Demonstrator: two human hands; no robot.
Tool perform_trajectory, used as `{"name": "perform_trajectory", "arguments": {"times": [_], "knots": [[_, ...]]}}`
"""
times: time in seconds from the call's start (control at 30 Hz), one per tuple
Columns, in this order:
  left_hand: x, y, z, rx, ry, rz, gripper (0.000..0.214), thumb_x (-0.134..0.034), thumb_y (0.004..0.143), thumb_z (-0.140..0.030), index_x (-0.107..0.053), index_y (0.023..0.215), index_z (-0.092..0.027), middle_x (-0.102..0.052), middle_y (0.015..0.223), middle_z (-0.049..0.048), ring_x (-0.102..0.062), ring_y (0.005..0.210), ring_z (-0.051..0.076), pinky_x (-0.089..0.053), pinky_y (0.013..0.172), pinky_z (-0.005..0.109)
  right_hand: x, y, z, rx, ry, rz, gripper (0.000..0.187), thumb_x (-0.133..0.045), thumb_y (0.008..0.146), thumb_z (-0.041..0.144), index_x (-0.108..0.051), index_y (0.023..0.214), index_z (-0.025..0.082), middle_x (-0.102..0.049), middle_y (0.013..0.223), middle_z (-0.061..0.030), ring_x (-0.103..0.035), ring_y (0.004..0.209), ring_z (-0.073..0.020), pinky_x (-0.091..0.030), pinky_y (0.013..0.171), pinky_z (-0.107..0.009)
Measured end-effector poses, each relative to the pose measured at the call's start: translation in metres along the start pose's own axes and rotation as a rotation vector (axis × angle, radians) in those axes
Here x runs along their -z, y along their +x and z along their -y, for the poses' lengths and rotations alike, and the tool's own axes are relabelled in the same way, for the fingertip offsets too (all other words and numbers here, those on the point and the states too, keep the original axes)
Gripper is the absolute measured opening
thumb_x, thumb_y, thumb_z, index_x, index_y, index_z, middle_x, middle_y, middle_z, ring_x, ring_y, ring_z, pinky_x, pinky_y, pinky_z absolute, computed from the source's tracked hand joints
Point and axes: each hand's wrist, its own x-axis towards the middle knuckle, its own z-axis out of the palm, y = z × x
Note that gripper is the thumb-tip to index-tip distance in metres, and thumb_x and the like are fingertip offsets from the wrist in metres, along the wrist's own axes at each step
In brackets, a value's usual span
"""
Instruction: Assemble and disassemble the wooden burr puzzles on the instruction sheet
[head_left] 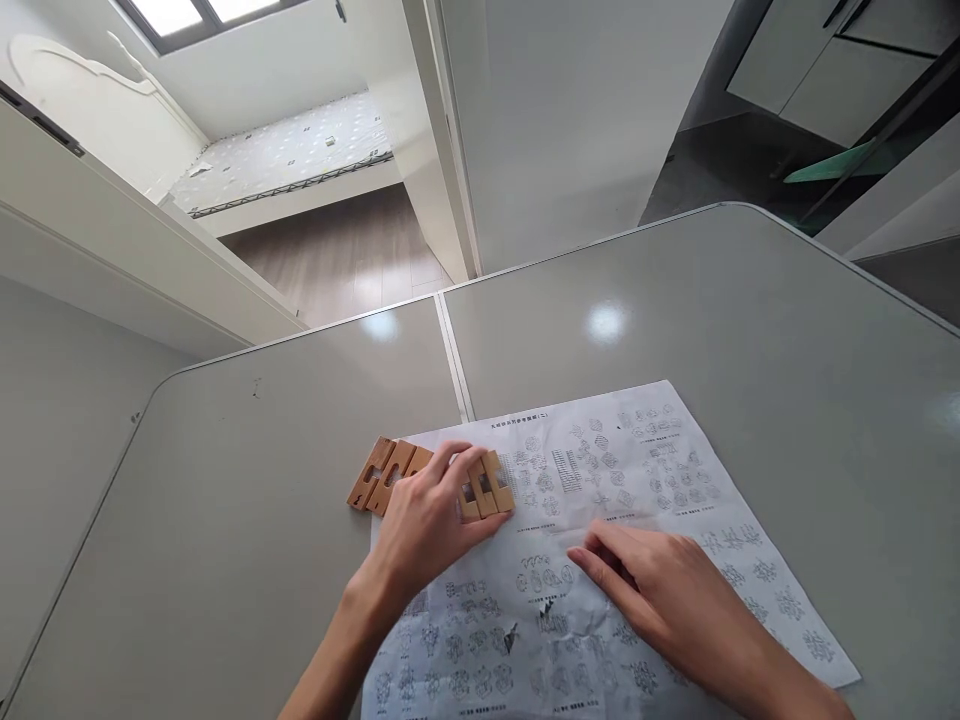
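Note:
A row of notched wooden puzzle pieces lies along the upper left part of a printed paper sheet point(540, 540). Darker brown pieces point(381, 474) make up its left end and reach past the paper onto the table; the paler wooden pieces point(486, 487) are at the right end. My left hand point(429, 515) reaches over the row, its thumb along the near side and its fingertips on the far side of the pale pieces. It hides the middle of the row. Over the paper, my right hand point(652, 580) is loosely closed, fingers curled, with nothing visible in it.
The sheet carries many small line diagrams and has several torn spots. Under it is a glossy grey table point(750, 330) with a light seam point(453, 355). Beyond the table's edge are a doorway, a bed point(292, 150) and a white wall point(555, 120).

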Motion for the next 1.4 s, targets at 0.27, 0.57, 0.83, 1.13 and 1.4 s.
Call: {"name": "perform_trajectory", "arguments": {"times": [0.27, 0.57, 0.83, 1.13, 1.4], "knots": [[0.022, 0.010, 0.024, -0.015, 0.075, 0.136, 0.054, -0.081, 0.088, -0.048, -0.061, 0.134, -0.026, -0.069, 0.137, 0.0073, -0.076, 0.091, 0.023, -0.058, 0.073, 0.034, 0.006, 0.002, -0.004, 0.024, 0.042, 0.071, 0.044, -0.041, 0.113, 0.054, -0.053, 0.081, 0.025, -0.069, 0.075, 0.0009, -0.065, 0.065, -0.0190, -0.041, 0.059, -0.031], [0.042, 0.016, 0.060, 0.142, -0.060, -0.183, 0.064, -0.068, 0.091, -0.068, -0.064, 0.138, -0.026, -0.068, 0.132, 0.0098, -0.054, 0.056, 0.009, -0.055, 0.063, 0.029, 0.042, 0.030, 0.001, 0.175, 0.043, 0.213, 0.034, -0.052, 0.110, 0.037, -0.052, 0.079, 0.023, -0.066, 0.074, 0.0019, -0.053, 0.061, -0.0147, -0.035, 0.058, -0.029], [0.036, 0.019, 0.115, 0.669, -0.448, -0.594, 0.050, -0.066, 0.091, -0.064, -0.071, 0.113, -0.019, -0.062, 0.086, 0.0009, -0.047, 0.058, 0.009, -0.037, 0.051, 0.021, 0.057, 0.091, -0.007, 0.228, 0.424, 0.044, 0.039, -0.050, 0.109, 0.043, -0.054, 0.076, 0.023, -0.054, 0.063, 0.0035, -0.041, 0.053, -0.0119, -0.034, 0.053, -0.027], [0.033, 0.012, 0.126, 0.715, -0.499, -0.591, 0.040, -0.069, 0.086, -0.060, -0.069, 0.092, -0.021, -0.053, 0.070, -0.0032, -0.044, 0.060, 0.013, -0.036, 0.054, 0.024, 0.045, 0.108, -0.023, 0.207, 0.476, -0.111, 0.044, -0.051, 0.109, 0.048, -0.049, 0.072, 0.023, -0.042, 0.060, 0.0054, -0.035, 0.054, -0.0125, -0.029, 0.052, -0.028], [0.037, 0.011, 0.120, 0.737, -0.443, -0.553, 0.041, -0.068, 0.085, -0.062, -0.070, 0.086, -0.021, -0.062, 0.074, -0.0010, -0.052, 0.065, 0.016, -0.046, 0.059, 0.025, 0.039, 0.106, -0.022, 0.186, 0.404, -0.122, 0.044, -0.050, 0.108, 0.049, -0.047, 0.072, 0.024, -0.037, 0.060, 0.0056, -0.032, 0.054, -0.0129, -0.029, 0.052, -0.029]]}}
